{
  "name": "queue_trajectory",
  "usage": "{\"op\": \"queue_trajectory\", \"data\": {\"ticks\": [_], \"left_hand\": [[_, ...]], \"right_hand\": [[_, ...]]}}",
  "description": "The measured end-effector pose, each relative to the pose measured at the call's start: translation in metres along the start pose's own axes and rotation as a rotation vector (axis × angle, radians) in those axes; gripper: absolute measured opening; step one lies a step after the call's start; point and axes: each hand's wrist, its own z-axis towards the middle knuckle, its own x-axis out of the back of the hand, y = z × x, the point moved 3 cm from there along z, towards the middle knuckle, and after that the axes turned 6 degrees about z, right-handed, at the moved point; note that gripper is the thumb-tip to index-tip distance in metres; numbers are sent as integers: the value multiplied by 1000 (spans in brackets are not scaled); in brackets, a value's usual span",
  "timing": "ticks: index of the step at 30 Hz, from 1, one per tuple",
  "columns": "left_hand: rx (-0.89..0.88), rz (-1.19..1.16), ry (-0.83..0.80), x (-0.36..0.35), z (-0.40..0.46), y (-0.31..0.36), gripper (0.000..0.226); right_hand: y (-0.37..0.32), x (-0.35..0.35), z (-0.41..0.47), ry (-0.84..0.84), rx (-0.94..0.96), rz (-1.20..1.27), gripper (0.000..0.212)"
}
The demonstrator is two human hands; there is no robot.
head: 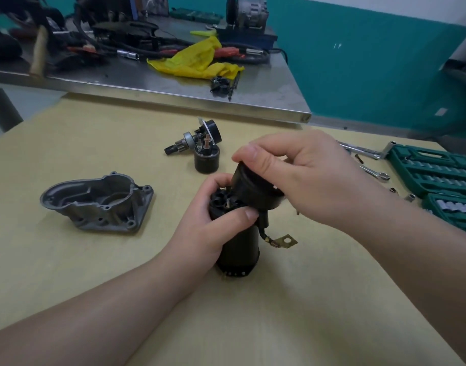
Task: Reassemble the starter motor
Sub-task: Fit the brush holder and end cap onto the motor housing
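While scanning from the left edge: grey cast-aluminium nose housing (97,203) lying open side up on the tan worktop (94,260), well apart from everything else. Next over, further back, drive gear and lever assembly (193,138) lying on its side, touching or just beside an upright black solenoid (207,159). Then dead centre, black motor body (238,244) standing upright on the worktop, left hand (213,220) wrapped round its upper part, thumb across the front near the top rim. Brush holder and a small shaft tip visible in the open top. Right above it, black end cap (255,188) tilted, one edge touching the top of the body, gripped by the right hand (305,175) with fingers curled over it. Short lead with a brass terminal tab (286,241) hanging off the body's right side. Far right: ratchet handle (364,151), small spanner (375,173), green socket set case (437,175). Behind, steel bench (253,83) with yellow rag (197,59) and cluttered parts.
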Motion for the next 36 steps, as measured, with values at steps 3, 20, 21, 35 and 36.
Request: {"op": "queue_trajectory", "data": {"ticks": [3, 20, 21, 35, 36], "left_hand": [[-6, 3, -10, 0, 0, 1, 40], [16, -9, 16, -2, -1, 7, 68], [19, -7, 12, -1, -1, 7, 67], [27, 51, -22, 8, 0, 10, 52], [30, 55, -21, 8, -1, 10, 54]], "right_hand": [[-2, -2, 4, -142, -105, -105, 34], [4, -11, 8, -182, -21, -292, 75], [5, -12, 9, -184, -20, -288, 75], [25, -7, 6, -333, -22, -97, 54], [27, -6, 7, -351, -23, -90, 52]]}}
